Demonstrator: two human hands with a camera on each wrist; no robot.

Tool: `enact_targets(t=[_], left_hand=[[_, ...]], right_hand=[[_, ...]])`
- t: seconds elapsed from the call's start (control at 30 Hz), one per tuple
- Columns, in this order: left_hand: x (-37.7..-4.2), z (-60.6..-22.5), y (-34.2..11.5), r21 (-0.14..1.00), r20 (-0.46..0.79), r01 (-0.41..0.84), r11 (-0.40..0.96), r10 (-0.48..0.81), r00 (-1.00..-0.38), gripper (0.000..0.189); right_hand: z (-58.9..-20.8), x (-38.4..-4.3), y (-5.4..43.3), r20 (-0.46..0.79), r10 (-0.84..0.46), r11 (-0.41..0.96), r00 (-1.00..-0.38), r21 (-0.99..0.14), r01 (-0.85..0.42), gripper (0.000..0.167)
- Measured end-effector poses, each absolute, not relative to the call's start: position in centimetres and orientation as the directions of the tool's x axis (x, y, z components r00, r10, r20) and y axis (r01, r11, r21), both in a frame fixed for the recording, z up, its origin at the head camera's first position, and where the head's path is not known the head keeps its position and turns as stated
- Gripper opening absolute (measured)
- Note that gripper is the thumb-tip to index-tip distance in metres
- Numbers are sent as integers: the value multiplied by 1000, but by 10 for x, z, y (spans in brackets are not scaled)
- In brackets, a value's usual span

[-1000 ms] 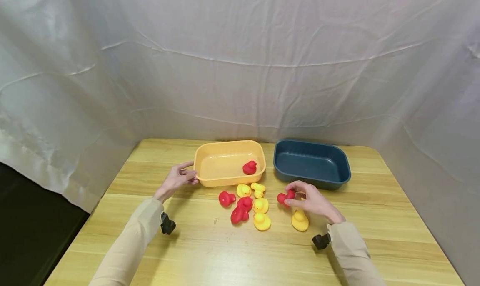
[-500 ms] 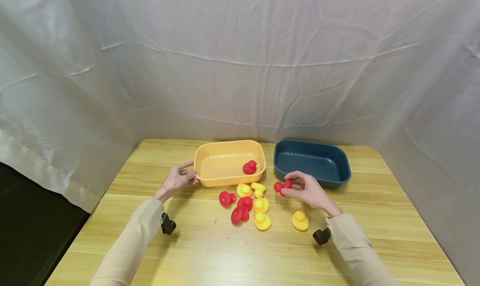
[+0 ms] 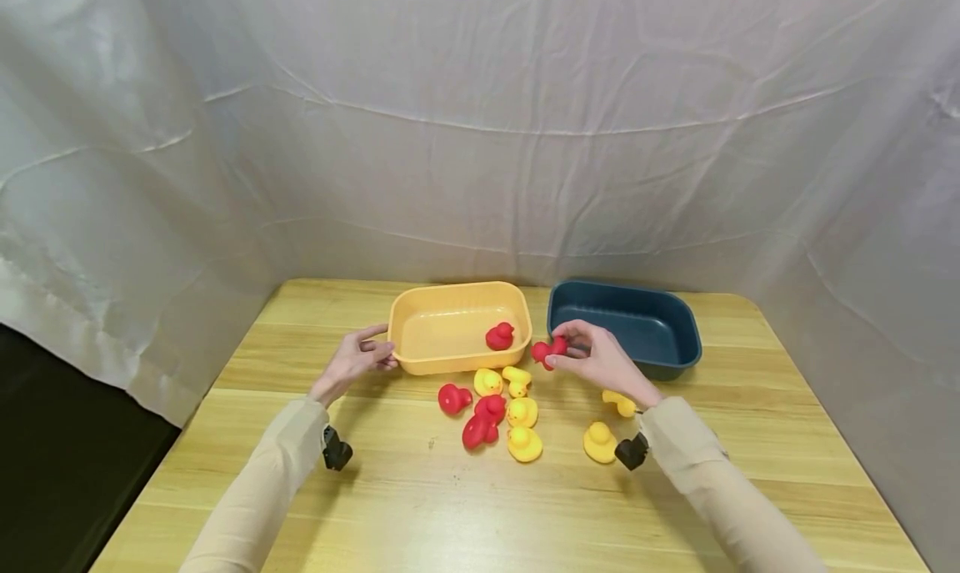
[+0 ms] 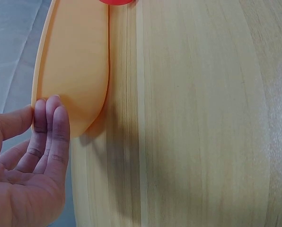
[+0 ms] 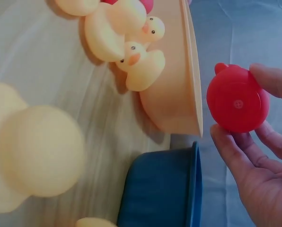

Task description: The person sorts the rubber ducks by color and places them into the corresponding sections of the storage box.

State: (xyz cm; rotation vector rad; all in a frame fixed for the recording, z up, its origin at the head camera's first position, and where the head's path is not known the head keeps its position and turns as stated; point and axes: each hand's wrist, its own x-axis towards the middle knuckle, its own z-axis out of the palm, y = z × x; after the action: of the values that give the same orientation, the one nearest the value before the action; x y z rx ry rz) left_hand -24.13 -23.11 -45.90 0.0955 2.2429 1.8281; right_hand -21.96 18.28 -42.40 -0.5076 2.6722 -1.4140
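My left hand (image 3: 352, 363) pinches the rim of the orange plastic bin (image 3: 442, 363) at its left end; the left wrist view has the thumb on one side of the rim and the fingers on the bin's wall (image 4: 77, 61). One red rubber duck (image 3: 499, 336) sits inside that bin. Between the thumb and fingers of my right hand (image 3: 603, 363) is another red rubber duck (image 3: 543, 354), held up near the gap between the two bins. Its round underside (image 5: 238, 101) faces the right wrist camera.
A dark blue bin (image 3: 630, 319) stands right of the orange one. In front of the bins lie several yellow ducks (image 3: 523, 444) and red ducks (image 3: 453, 399). Two more yellow ducks (image 3: 600, 443) lie under the right forearm. A pale curtain (image 3: 480, 139) hangs behind the table.
My right hand has carried the red duck up and leftward from beside the yellow ducks toward the orange bin's right end. The left hand and both bins have stayed put.
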Motion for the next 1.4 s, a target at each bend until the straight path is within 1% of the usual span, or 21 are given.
enact_targets(t=[0.23,0.47,0.77,1.23,1.4], left_hand=[[-241,-458,-231,970,-146,-100,220,204,-968,60],[-242,-459,-231,968,-147,-100,230,196,-970,60],[-240,-458,-230,967,-151,-102,232,203,-967,60],[-240,-458,-231,967,-146,-97,234,202,-968,60],[-240,-458,-231,967,-141,-91,236,202,-969,60]], right_hand=[[-420,-232,171,95,-307,543,-947,-799,-257,43],[-413,-243,159,114,-326,552,-939,-783,-287,43],[-408,-254,140,60,-321,540,-945,-808,-235,45],[-420,-270,104,23,-325,487,-945,-853,-188,43],[-424,-274,93,21,-329,514,-944,-835,-198,42]])
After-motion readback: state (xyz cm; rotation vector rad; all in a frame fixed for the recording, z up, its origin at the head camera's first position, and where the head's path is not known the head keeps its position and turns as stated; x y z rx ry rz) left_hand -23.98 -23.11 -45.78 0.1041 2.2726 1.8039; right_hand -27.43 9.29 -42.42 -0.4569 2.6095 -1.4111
